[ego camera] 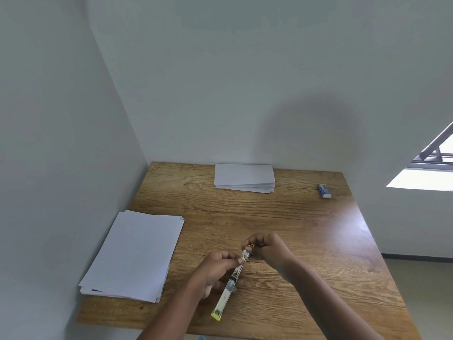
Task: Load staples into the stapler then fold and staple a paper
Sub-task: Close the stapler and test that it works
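Stapler [230, 285], a long narrow unit with a white patterned body and a yellow near end, was held above the wooden table [282, 217] in its near-centre area, tilted so that the yellow end pointed toward the person and the far end pointed away and slightly right. The left hand [215, 268] gripped the stapler around its middle, fingers curled about the body and the thumb lying along the top. The right hand [264, 246] was positioned at the far end of the stapler, fingers curled and pinching there; a small yellowish part showed between the fingertips, but it was too small to identify, and whether it was a strip of staples or a part of the stapler could not be determined. Both forearms entered from the lower edge of the view. A stack of flat white paper [134, 253] lay on the left side of the table, near the wall, well apart from the hands, its sheets slightly fanned at the edges. A second, smaller pile of folded white sheets [244, 177] lay at the far edge of the table against the rear wall. A small blue and white box [324, 191] rested near the far right corner of the table, well apart from both piles. A window [434, 165] was visible at the right edge of the view.
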